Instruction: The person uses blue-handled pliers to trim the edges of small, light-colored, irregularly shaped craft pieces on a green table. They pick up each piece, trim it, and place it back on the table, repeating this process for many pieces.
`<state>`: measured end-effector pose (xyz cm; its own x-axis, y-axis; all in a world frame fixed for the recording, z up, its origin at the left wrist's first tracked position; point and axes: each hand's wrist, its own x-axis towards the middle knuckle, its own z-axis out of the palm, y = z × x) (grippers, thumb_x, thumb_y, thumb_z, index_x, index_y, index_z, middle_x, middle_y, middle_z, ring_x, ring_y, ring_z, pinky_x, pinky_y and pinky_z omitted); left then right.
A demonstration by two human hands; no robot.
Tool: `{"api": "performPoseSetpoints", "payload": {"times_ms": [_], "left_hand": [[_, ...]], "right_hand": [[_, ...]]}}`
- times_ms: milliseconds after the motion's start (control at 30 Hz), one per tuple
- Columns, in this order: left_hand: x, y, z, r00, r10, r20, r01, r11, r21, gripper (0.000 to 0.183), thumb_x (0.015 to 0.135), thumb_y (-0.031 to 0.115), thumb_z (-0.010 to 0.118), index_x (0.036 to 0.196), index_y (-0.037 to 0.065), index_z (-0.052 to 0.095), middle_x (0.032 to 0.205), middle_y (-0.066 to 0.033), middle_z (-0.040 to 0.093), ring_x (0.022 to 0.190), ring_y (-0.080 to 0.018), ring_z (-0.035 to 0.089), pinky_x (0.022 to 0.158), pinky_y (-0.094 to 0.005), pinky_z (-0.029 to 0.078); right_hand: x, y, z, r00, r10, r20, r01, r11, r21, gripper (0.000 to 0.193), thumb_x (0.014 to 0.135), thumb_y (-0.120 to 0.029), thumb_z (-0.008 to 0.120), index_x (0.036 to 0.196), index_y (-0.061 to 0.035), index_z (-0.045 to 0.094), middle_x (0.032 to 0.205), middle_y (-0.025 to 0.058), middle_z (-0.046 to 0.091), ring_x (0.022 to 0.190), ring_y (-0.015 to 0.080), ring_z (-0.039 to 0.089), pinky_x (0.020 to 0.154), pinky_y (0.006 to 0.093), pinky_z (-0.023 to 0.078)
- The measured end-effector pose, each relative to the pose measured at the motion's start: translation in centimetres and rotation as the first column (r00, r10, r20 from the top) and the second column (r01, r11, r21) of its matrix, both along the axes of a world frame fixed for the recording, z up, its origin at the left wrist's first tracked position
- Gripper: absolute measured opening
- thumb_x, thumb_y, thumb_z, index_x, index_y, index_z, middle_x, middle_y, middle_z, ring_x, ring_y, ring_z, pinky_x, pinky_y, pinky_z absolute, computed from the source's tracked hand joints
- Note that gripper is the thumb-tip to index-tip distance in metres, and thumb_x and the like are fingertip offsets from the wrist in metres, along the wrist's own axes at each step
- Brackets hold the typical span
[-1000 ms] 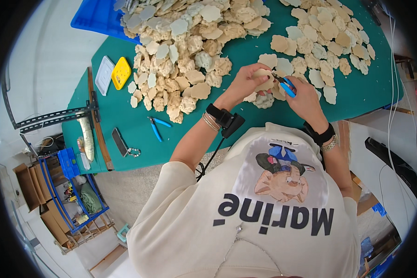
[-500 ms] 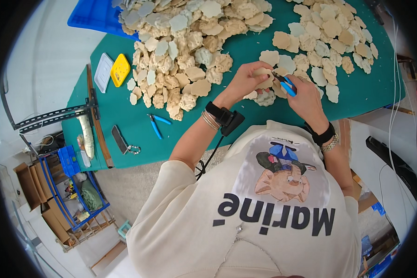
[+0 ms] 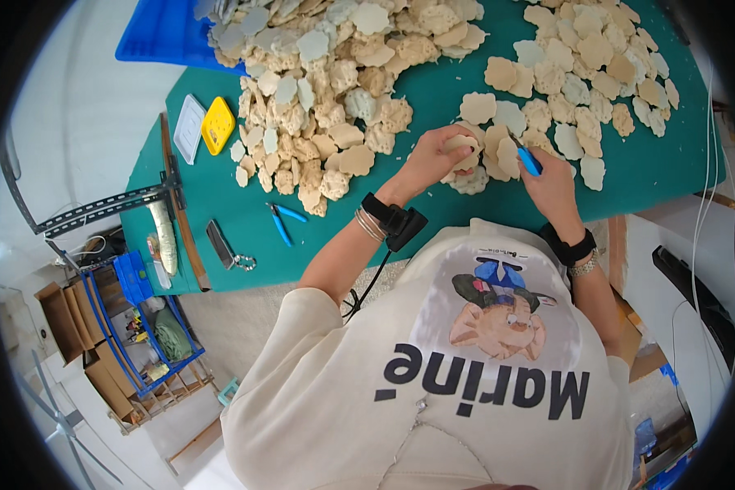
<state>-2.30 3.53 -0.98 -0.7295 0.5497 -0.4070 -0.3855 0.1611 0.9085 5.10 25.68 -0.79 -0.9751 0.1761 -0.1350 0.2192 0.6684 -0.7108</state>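
My left hand (image 3: 434, 158) is closed on a beige, wavy-edged flat piece (image 3: 463, 144), pinched between thumb and fingers above the green table (image 3: 429, 102). In my right hand (image 3: 552, 186) is a pair of blue-handled nippers (image 3: 529, 160), its dark jaws pointing up and left, apart from the held piece. Whether the jaws are parted is too small to tell. Between and beyond my hands lie several similar beige and pale grey-green pieces, among them a flat one (image 3: 478, 107). A paler, bumpy piece (image 3: 469, 183) rests just below my left fingers.
A large heap of such pieces (image 3: 355, 160) spreads at the left, beside a blue bin (image 3: 159, 37). Another heap (image 3: 594, 51) lies far right. At left are a yellow tray (image 3: 217, 126), a white tray (image 3: 189, 131), a second pair of nippers (image 3: 282, 224) and a phone (image 3: 219, 243).
The nippers have moved from the held piece's edge to the right, away from it. My left hand still grips the piece. The whole view has shifted slightly.
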Motion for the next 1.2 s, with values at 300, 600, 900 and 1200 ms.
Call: {"api": "performPoseSetpoints", "payload": {"times_ms": [300, 600, 900, 1200], "left_hand": [[-7.3, 3.9, -1.3, 0.350, -0.468, -0.812, -0.077, 0.849, -0.523, 0.045, 0.081, 0.007, 0.069, 0.125, 0.007, 0.060, 0.119, -0.0102, 0.061, 0.098, -0.0304, 0.060, 0.085, -0.0378, 0.051], [-7.6, 2.8, -0.1, 0.684, -0.391, -0.616, -0.093, 0.790, -0.606, 0.034, 0.081, 0.007, 0.068, 0.114, 0.008, 0.059, 0.102, -0.0090, 0.059, 0.091, -0.0279, 0.064, 0.080, -0.0395, 0.053], [-2.6, -0.3, 1.2, 0.969, 0.130, 0.209, -0.192, 0.930, 0.313, 0.041, 0.087, 0.002, 0.068, 0.124, 0.002, 0.051, 0.120, -0.0105, 0.060, 0.108, -0.0226, 0.064, 0.095, -0.0360, 0.054], [-0.2, 0.2, 0.4, 0.981, 0.087, 0.171, -0.148, 0.911, 0.385, 0.028, 0.092, 0.002, 0.062, 0.119, 0.002, 0.055, 0.117, -0.0105, 0.062, 0.104, -0.0213, 0.066, 0.091, -0.0361, 0.057]], "right_hand": [[-0.8, 2.6, -0.4, 0.993, -0.116, 0.029, 0.117, 0.991, -0.057, 0.023, 0.082, -0.019, 0.066, 0.100, -0.0065, 0.066, 0.073, 0.0206, 0.064, 0.067, 0.0388, 0.063, 0.061, 0.0431, 0.049], [-1.3, 2.4, 0.2, 0.992, -0.123, -0.012, 0.122, 0.991, -0.060, 0.021, 0.083, -0.018, 0.065, 0.101, -0.0062, 0.065, 0.073, 0.0205, 0.063, 0.068, 0.0399, 0.063, 0.060, 0.0427, 0.049], [-0.8, -1.3, -0.1, 0.994, 0.055, -0.091, -0.074, 0.974, -0.216, 0.026, 0.084, -0.020, 0.066, 0.102, -0.0018, 0.063, 0.079, 0.0199, 0.063, 0.072, 0.0361, 0.064, 0.064, 0.0405, 0.049], [0.3, -2.3, 1.6, 0.989, 0.145, -0.009, -0.145, 0.987, -0.066, 0.027, 0.085, -0.022, 0.066, 0.104, -0.0024, 0.064, 0.084, 0.0191, 0.066, 0.076, 0.0369, 0.065, 0.067, 0.0417, 0.050]]}}
